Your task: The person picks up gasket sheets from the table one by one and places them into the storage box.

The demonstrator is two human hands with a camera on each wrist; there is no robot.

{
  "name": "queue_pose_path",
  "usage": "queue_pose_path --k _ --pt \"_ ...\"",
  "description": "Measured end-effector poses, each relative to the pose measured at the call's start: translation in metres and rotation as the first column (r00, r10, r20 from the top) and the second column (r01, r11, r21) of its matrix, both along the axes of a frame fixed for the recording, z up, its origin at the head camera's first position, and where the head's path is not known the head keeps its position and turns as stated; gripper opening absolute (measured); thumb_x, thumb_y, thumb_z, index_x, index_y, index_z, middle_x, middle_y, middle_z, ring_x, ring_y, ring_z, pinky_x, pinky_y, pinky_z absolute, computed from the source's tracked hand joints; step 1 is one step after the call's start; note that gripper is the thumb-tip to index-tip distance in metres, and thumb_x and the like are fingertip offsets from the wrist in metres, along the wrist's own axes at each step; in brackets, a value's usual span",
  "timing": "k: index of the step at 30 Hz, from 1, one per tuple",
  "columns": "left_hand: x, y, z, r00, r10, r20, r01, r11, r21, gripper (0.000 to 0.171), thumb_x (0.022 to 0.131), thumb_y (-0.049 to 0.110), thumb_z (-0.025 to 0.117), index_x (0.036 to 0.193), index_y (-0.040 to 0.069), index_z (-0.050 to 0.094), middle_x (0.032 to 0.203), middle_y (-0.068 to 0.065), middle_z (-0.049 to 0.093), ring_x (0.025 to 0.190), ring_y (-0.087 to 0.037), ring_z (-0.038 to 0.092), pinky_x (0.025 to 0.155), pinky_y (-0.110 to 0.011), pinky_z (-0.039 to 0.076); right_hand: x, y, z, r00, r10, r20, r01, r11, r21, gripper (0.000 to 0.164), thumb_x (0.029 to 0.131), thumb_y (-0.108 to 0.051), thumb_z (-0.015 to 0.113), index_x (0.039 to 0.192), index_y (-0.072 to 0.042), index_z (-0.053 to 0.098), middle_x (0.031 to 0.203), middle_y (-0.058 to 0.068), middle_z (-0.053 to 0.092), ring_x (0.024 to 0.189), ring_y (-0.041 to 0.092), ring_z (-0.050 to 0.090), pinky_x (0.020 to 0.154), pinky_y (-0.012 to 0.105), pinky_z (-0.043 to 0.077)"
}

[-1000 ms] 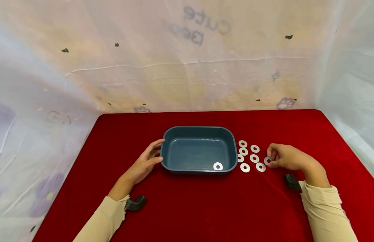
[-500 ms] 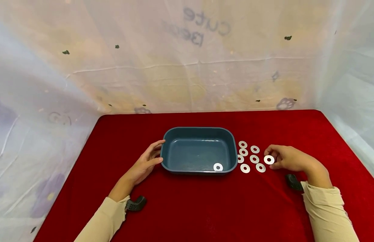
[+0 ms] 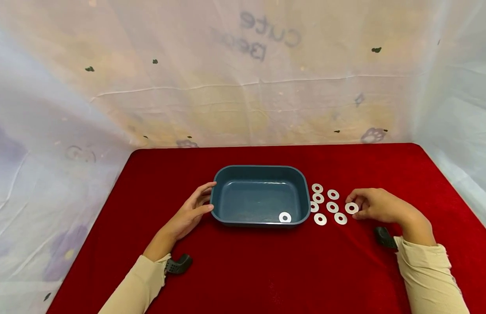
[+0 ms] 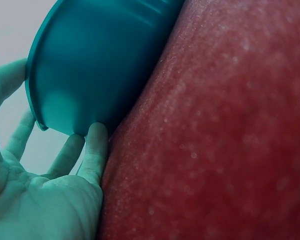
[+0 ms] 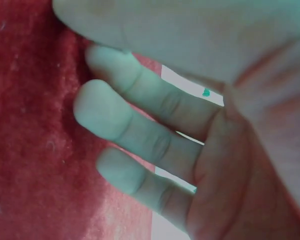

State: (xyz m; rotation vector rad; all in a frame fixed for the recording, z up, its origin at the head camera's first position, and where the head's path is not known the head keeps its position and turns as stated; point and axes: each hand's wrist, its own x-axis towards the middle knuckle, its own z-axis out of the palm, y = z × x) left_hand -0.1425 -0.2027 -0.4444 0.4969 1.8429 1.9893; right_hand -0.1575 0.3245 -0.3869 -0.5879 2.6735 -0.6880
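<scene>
A blue-grey rectangular tray (image 3: 262, 172) sits on the red cloth in the middle of the head view. My left hand (image 3: 186, 216) rests against its left end, fingers extended and spread; the left wrist view shows fingertips touching the outer wall of the tray (image 4: 100, 55). One flat metal washer (image 3: 285, 213) lies inside the tray, near the front right. To the right, my right hand (image 3: 378, 206) stays low over the cloth, thumb and forefinger apart on either side of a washer (image 3: 347, 208). In the right wrist view the right hand's fingers (image 5: 102, 112) are loosely bent, no washer visible.
Several more washers, such as one nearby washer (image 3: 332, 203), lie between the tray and my right hand. One washer (image 3: 314, 203) is partly hidden at the tray's right rim. A printed fabric wall (image 3: 243, 113) stands behind the red cloth (image 3: 243, 270).
My right thumb and forefinger have spread from the nearest washer, which now shows whole on the cloth. My left hand has stayed at the tray. The head view shifted slightly.
</scene>
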Motion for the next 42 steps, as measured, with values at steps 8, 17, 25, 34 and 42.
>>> queue_pose_path --k 8,17,25,34,42 --pt "0.000 0.000 0.000 1.000 0.004 0.002 -0.004 1.000 -0.007 0.063 0.102 0.009 0.051 0.157 0.019 0.023 0.160 -0.016 0.021 0.137 -0.023 0.034 0.103 -0.021 0.043 0.004 0.006 0.005 1.000 -0.012 -0.025 0.011 1.000 -0.018 0.030 0.079 -0.016 0.083 0.105 -0.017 0.067 0.081 -0.006 0.061 0.069 0.000 0.052 0.062 0.022 0.045" --pt "0.001 0.000 -0.001 1.000 0.003 -0.006 -0.003 1.000 -0.002 0.063 0.102 0.009 0.051 0.157 0.016 0.022 0.160 -0.019 0.020 0.137 -0.021 0.035 0.104 -0.021 0.043 0.005 0.008 0.008 0.998 -0.025 -0.055 0.022 0.998 -0.051 0.030 0.080 -0.019 0.083 0.105 -0.019 0.066 0.081 -0.007 0.060 0.069 0.001 0.053 0.063 0.022 0.046" --pt "0.000 0.000 -0.001 1.000 0.006 -0.013 -0.006 1.000 -0.009 0.063 0.102 0.009 0.052 0.157 0.016 0.022 0.160 -0.017 0.020 0.137 -0.023 0.033 0.103 -0.020 0.043 0.004 0.009 0.008 0.996 -0.012 -0.090 0.007 0.998 -0.058 0.030 0.080 -0.020 0.083 0.104 -0.019 0.066 0.078 -0.008 0.058 0.069 0.000 0.051 0.062 0.022 0.044" --pt "0.000 0.001 -0.001 1.000 0.006 -0.013 -0.006 1.000 -0.003 0.063 0.102 0.007 0.051 0.157 0.016 0.022 0.159 -0.018 0.021 0.137 -0.021 0.035 0.104 -0.020 0.042 0.006 0.009 0.010 0.993 -0.030 -0.112 0.024 0.998 -0.058 0.028 0.081 -0.023 0.083 0.104 -0.019 0.066 0.077 -0.008 0.059 0.068 -0.001 0.052 0.062 0.022 0.044" --pt "0.000 0.001 0.000 1.000 0.010 -0.020 -0.010 1.000 -0.002 0.064 0.102 0.008 0.052 0.157 0.016 0.023 0.159 -0.017 0.023 0.138 -0.024 0.035 0.103 -0.021 0.043 0.008 0.007 0.012 0.992 -0.036 -0.121 0.025 0.995 -0.092 0.026 0.082 -0.022 0.082 0.103 -0.019 0.067 0.077 -0.008 0.060 0.069 0.000 0.054 0.063 0.022 0.045"
